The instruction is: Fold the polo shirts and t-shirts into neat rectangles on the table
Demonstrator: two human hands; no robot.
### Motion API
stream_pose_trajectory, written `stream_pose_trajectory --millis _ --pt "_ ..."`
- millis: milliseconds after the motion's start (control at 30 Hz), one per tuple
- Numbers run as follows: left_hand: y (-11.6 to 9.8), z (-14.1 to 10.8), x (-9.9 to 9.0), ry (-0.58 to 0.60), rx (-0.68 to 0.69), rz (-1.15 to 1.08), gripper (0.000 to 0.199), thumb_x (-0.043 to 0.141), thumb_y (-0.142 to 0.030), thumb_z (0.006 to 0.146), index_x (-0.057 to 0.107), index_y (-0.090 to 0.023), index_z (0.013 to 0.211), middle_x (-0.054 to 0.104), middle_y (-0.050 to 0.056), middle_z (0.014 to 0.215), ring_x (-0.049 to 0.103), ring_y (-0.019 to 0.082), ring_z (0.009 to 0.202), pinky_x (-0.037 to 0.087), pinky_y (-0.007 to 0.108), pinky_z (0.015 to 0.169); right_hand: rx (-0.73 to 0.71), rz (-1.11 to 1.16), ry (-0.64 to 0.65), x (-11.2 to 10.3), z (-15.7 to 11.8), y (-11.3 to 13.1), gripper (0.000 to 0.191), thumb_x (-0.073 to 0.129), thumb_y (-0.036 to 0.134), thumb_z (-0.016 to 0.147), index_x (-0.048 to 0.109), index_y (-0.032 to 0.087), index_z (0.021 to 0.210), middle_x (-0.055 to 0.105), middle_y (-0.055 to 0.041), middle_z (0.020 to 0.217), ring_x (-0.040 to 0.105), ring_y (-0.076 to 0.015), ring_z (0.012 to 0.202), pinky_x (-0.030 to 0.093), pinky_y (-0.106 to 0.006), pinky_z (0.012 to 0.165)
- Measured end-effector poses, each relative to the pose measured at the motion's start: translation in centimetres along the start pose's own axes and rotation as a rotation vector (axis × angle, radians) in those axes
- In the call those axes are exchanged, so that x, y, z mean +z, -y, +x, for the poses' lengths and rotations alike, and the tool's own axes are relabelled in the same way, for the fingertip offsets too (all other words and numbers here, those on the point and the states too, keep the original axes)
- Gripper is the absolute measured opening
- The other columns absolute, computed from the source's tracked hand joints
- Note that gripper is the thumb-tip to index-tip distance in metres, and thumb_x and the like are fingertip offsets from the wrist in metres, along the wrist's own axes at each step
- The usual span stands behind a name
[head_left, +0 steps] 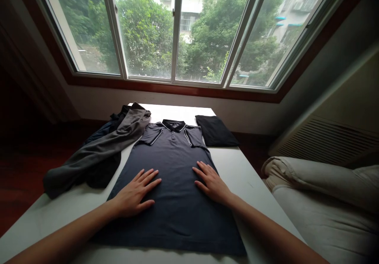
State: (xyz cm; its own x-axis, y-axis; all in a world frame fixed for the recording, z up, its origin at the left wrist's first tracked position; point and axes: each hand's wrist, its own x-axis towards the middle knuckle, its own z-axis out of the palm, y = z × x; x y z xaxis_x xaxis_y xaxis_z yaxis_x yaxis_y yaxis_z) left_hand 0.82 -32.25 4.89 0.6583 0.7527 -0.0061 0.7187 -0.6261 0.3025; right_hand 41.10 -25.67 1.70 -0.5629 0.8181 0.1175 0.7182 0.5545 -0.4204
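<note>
Your palms face down, so whatever's under them is hidden; both forearms run out of the frame at the bottom, and your right one covers a bit of the shirt's side edge. The heap of clothes [103, 149] off past your left hand is hard to sort out — a grey piece drapes over darker stuff, and I can't tell how many items are in there; the black folded cloth [216, 131] beyond your right hand is so dark I can't say what garment it is.

The polo shirt [177, 189] is right under your hands, front side up on the white table [254, 177]; it's dark navy nearer you and looks greyer up at the shoulders, with a black collar pointing away from you, a short row of buttons below it and white-lined trim on both sleeves; mostly flat, just a few soft creases between and below your hands, with the hem on your side of them.

Your left hand [139, 193] and right hand [211, 181] both rest on it with fingers spread — nothing gripped in either.
</note>
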Motion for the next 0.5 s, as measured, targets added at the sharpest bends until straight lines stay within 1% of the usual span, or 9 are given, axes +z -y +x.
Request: stream_pose_trajectory --millis 167,267,367,433,500 --pt "-2.2 -1.6 -0.2 0.028 -0.007 0.01 0.077 0.055 -0.057 0.098 0.02 -0.041 0.165 0.014 0.002 0.172 0.018 0.033 0.158 0.014 0.059 0.128 0.01 0.006 0.002 0.2 -2.2 1.2 0.058 0.054 0.054 0.1 0.042 0.044 0.156 0.029 0.001 0.167 0.027 -0.0275 0.155 0.023 -0.056 0.128" --pt "-3.7 -2.0 -0.3 0.03 0.006 -0.007 0.081 0.059 -0.055 0.096 0.02 -0.04 0.165 0.015 0.004 0.172 0.019 0.034 0.157 0.015 0.061 0.127 0.016 0.05 -0.007 0.2 -2.7 1.4 0.057 0.056 0.053 0.098 0.047 0.043 0.154 0.033 0.0001 0.165 0.029 -0.0282 0.154 0.024 -0.057 0.128" --pt "-6.0 -1.5 -0.2 0.068 0.079 -0.041 0.083 0.062 -0.053 0.095 0.02 -0.039 0.165 0.017 0.005 0.172 0.021 0.034 0.157 0.016 0.06 0.127 0.047 0.149 -0.046 -0.6 -1.9 0.5 0.048 0.054 0.052 0.099 0.058 0.04 0.145 0.046 -0.0024 0.159 0.042 -0.0276 0.147 0.037 -0.052 0.122" --pt "-7.9 -0.7 0.0 0.109 0.155 -0.067 0.084 0.063 -0.051 0.094 0.02 -0.038 0.166 0.017 0.005 0.172 0.021 0.033 0.157 0.015 0.059 0.128 0.084 0.209 -0.122 -1.3 -0.7 -0.7 0.042 0.05 0.049 0.1 0.065 0.036 0.137 0.057 -0.0045 0.148 0.054 -0.0268 0.138 0.046 -0.047 0.115" --pt "-9.9 0.6 0.3 0.137 0.239 -0.098 0.083 0.062 -0.05 0.095 0.022 -0.036 0.166 0.018 0.006 0.172 0.021 0.032 0.157 0.014 0.057 0.129 0.135 0.205 -0.228 -2.1 0.7 -2.5 0.038 0.047 0.045 0.1 0.069 0.033 0.128 0.066 -0.0061 0.136 0.061 -0.0268 0.129 0.05 -0.045 0.11"
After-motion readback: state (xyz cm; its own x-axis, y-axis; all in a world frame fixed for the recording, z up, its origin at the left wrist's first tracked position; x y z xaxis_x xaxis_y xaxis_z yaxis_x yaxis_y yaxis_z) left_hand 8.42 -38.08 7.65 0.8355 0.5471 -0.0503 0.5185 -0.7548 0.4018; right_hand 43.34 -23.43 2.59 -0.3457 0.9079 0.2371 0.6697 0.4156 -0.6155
